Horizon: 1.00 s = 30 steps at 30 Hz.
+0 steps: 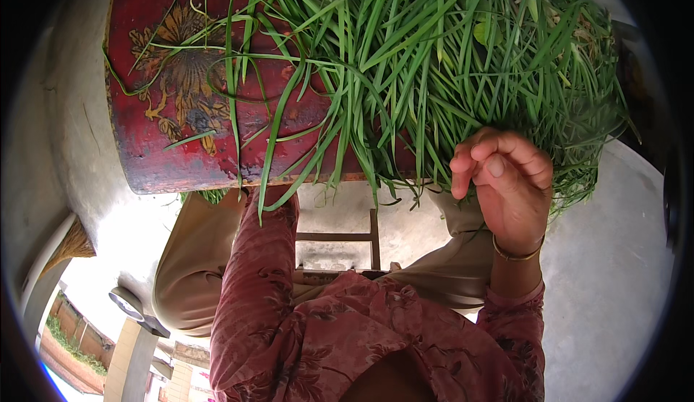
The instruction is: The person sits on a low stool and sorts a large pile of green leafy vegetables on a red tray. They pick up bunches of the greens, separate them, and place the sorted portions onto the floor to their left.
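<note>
A large heap of long green leaves, which look like garlic chives (pixel 390 60), covers much of a red painted wooden tabletop (pixel 303 109). My right hand (pixel 512 179) is raised at the near edge of the heap, its fingers curled towards the thumb. I see nothing clearly in its grasp, though the fingertips could hide a thin leaf. A bangle (pixel 518 255) circles that wrist. My left hand is out of view: the left forearm (pixel 265 228) passes beneath the table's near edge. Several loose leaves hang over that edge.
A worn gold flower pattern (pixel 181 71) decorates the tabletop's left part. More green leaves (pixel 211 196) show below the table by my left knee. A metal frame (pixel 339 236) stands between my legs on the concrete floor (pixel 602 272). A straw broom (pixel 70 245) is at the left.
</note>
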{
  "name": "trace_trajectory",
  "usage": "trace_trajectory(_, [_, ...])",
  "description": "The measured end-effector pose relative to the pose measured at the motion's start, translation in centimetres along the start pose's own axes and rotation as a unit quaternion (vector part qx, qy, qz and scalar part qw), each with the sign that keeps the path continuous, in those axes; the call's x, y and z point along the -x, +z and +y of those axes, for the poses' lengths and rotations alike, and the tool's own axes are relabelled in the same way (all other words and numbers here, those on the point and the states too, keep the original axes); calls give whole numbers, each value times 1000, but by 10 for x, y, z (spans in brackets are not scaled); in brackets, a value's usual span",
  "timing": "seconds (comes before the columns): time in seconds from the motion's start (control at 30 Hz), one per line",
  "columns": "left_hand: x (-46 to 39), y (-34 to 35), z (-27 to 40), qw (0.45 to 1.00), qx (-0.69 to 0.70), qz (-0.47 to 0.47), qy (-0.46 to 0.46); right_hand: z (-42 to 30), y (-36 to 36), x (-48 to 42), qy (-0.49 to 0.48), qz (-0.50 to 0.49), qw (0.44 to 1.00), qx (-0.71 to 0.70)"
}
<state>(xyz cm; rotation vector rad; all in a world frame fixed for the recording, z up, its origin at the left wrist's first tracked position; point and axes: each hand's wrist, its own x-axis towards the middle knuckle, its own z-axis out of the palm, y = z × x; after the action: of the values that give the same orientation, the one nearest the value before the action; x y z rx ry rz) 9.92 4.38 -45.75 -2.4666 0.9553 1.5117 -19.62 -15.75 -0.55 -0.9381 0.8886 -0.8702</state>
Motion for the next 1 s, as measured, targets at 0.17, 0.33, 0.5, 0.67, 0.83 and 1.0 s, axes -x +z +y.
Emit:
trace_trajectory(0.17, [5, 3, 21, 994, -46, -48, 86, 2, 4, 2, 0, 15, 1000, -9])
trace_trajectory(0.33, [55, -14, 69, 947, -48, -146, 281, -1, 16, 1, -9, 23, 999, 26])
trace_trajectory(0.5, [139, -76, 121, 918, 1, -291, 268, -5, 26, -1, -49, -5, 998, 46])
trace_trajectory(0.67, [224, -144, 128, 916, 59, -302, 257, -1, 37, -7, -40, -38, 998, 22])
trace_trajectory(0.83, [333, -222, 132, 901, 210, -271, 264, 2, 54, 6, -20, -88, 996, 1])
trace_trajectory(1.0, [408, -274, 136, 875, 337, -114, 327, 1, 69, 26, -27, -186, 982, -24])
